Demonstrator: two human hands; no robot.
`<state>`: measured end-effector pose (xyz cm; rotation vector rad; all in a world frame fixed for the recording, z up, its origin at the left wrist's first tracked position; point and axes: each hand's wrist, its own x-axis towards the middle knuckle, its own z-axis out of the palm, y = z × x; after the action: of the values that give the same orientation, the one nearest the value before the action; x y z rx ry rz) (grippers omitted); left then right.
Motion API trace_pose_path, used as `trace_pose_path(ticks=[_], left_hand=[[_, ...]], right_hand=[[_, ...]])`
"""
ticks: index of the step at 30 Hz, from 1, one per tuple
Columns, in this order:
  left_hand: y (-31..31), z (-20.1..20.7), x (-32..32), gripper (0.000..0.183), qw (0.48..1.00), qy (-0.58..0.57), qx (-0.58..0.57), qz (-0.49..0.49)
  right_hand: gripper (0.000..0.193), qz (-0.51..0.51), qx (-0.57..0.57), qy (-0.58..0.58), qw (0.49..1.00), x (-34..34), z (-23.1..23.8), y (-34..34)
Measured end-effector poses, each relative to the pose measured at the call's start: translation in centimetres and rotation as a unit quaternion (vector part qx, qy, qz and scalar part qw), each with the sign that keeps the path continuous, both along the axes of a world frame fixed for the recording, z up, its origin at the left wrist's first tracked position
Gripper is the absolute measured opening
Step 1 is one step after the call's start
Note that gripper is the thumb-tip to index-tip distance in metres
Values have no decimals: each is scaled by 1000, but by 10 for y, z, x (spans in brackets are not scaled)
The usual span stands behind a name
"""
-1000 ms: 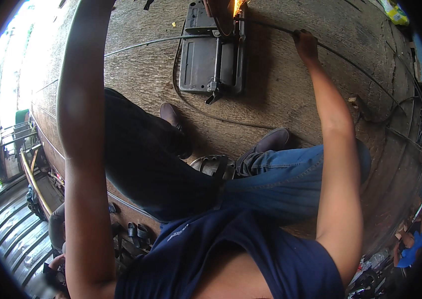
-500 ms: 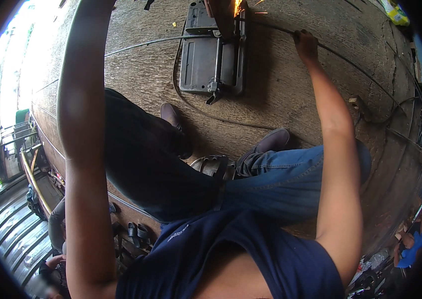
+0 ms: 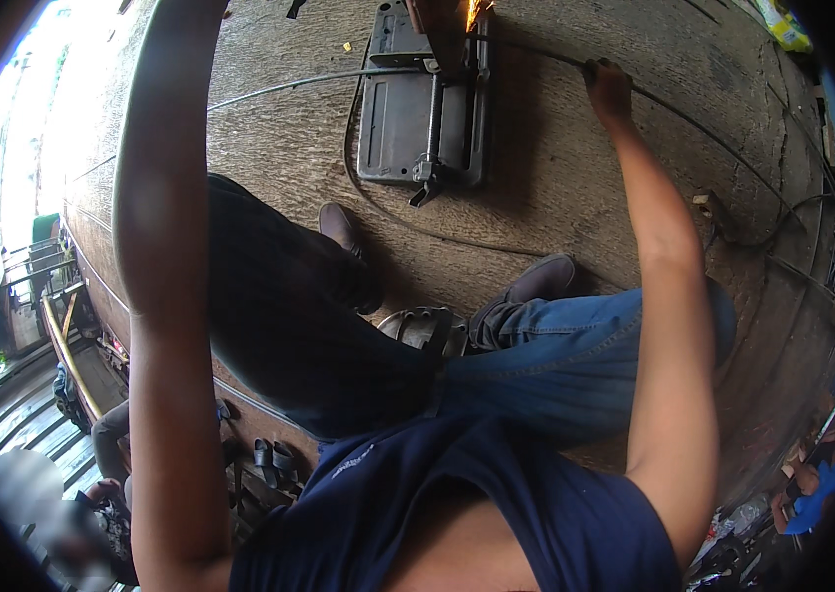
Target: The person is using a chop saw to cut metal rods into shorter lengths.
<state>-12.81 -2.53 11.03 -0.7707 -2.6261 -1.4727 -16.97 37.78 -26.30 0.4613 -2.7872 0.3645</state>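
Note:
My right hand is closed around a long thin metal rod, which runs from a chop saw out to the right. The chop saw's grey base rests on the floor in front of my feet. A rod section also extends to the left of the saw. Orange sparks fly near the saw's upper part, at the top edge of the picture. My left forearm and upper arm stretch up past the top edge, so my left hand is out of sight.
A dark cable curls across the wooden floor near my shoes. More rods and a metal piece lie to the right. Sandals and another person are at lower left; a person in blue is at lower right.
My arms and the saw look almost unmoved; the sparks have shifted slightly. At lower left and lower right, the other people have moved a little.

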Motion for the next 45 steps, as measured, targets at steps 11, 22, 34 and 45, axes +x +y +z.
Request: trace_pose_path(ticks=[11,22,34,45], left_hand=[[7,4,4,50,998,34,-40,-16],[10,4,6,54,997,48,-57,-31],[10,4,6,58,998,31,-31,-49],[9,2,6,62,995,12,8,-99]], right_hand=[[18,7,0,21,1000,0,-1,0],[18,23,-33,74,996,-1,7,-2],[17,17,-28,68,997,6,18,-6],[16,10,-12,60,998,8,12,-6]])
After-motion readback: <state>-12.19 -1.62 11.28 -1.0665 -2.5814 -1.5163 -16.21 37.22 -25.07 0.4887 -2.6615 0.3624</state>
